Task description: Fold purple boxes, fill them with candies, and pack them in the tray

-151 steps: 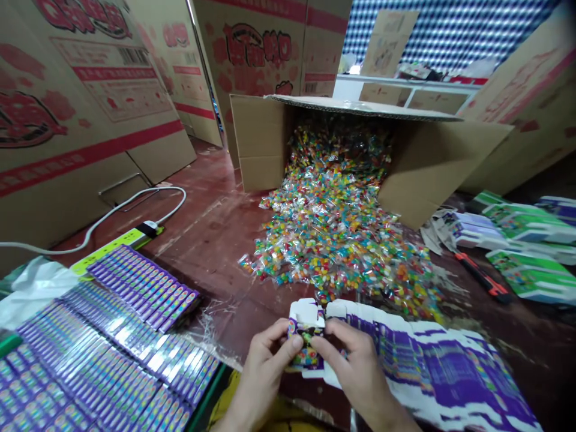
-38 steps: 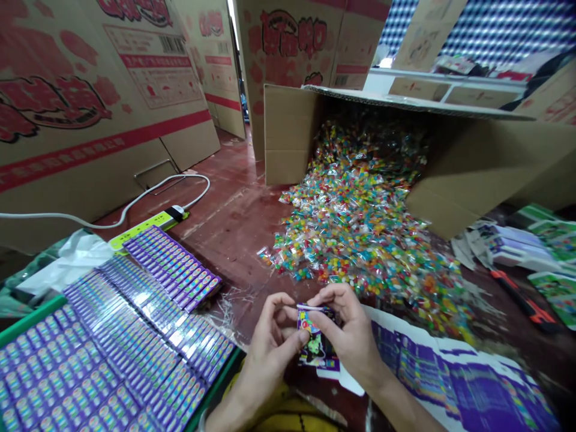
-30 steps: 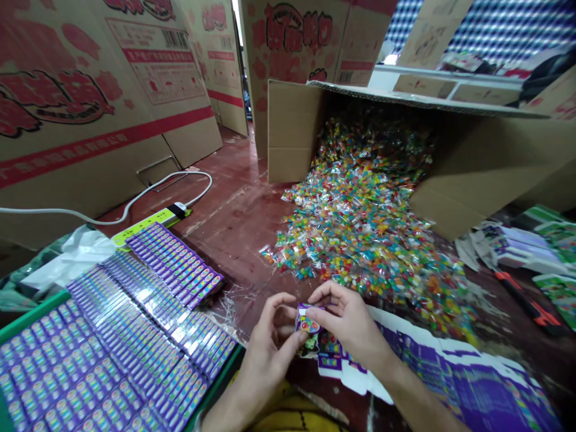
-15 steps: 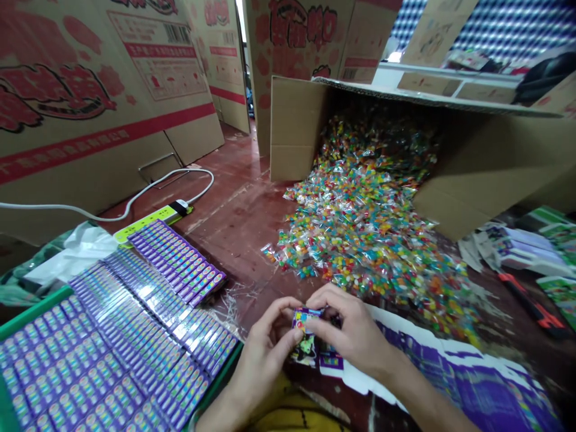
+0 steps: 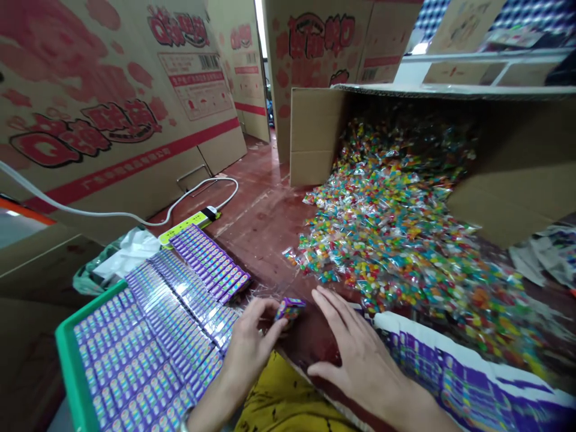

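My left hand (image 5: 249, 348) pinches a small purple box (image 5: 290, 309) between thumb and fingers, just right of the rows of purple boxes (image 5: 157, 336) stacked in a green tray (image 5: 72, 372). Beside it my right hand (image 5: 355, 354) lies open, fingers stretched flat over the red floor, holding nothing. A row of flat unfolded purple cartons (image 5: 463, 384) runs to the right of that hand. Beyond both hands spreads a pile of colourful candy packets (image 5: 391, 240), spilling from a tipped cardboard box (image 5: 315, 138).
Tall printed cardboard cartons (image 5: 112, 114) wall in the left and back. A yellow-green power strip (image 5: 184, 223) with a white cable (image 5: 148, 210) lies on the floor left of centre. A white plastic bag (image 5: 126, 258) sits behind the tray. Yellow cloth (image 5: 288, 402) shows at the bottom edge.
My right hand has let go of the small box and opened flat. My left hand now holds the box alone and has shifted toward the tray. The view has swung left.
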`<action>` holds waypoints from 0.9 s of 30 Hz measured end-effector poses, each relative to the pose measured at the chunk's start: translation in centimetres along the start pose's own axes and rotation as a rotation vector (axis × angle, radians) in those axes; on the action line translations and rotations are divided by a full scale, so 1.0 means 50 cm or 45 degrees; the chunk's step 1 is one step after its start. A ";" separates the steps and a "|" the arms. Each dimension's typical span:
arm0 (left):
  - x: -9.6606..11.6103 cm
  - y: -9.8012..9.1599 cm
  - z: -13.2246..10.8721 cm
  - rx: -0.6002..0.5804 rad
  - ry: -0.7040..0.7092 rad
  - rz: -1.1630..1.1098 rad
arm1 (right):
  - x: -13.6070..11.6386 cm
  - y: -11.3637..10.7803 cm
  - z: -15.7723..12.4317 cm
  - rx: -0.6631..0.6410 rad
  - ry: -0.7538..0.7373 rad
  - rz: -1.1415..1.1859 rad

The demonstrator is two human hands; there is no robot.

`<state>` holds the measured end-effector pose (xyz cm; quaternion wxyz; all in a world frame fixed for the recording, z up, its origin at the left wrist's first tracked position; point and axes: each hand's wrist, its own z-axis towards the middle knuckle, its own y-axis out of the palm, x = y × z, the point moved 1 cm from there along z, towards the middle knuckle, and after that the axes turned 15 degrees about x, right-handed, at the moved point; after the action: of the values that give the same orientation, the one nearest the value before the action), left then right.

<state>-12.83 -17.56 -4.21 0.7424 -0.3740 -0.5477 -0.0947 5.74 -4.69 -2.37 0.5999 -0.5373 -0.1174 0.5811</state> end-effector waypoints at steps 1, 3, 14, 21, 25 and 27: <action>-0.012 -0.021 0.005 0.101 0.143 0.197 | 0.005 -0.005 -0.001 0.021 0.014 -0.006; -0.030 -0.059 0.017 0.245 0.364 0.554 | 0.020 -0.014 -0.004 0.074 0.057 -0.038; -0.009 -0.098 0.064 0.256 0.577 1.300 | 0.061 -0.022 -0.040 0.119 0.224 -0.088; -0.021 -0.084 0.075 0.326 0.702 1.409 | 0.096 -0.037 -0.061 0.127 0.303 -0.099; -0.019 -0.086 0.078 0.350 0.683 1.372 | 0.115 -0.052 -0.069 0.127 0.346 -0.124; -0.015 -0.084 0.074 0.397 0.649 1.335 | 0.121 -0.060 -0.067 0.128 0.346 -0.140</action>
<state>-18.19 -18.27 -2.51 0.8440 -0.4466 -0.1027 0.2785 11.83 -0.67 -4.28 0.6672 -0.5732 -0.0351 0.4744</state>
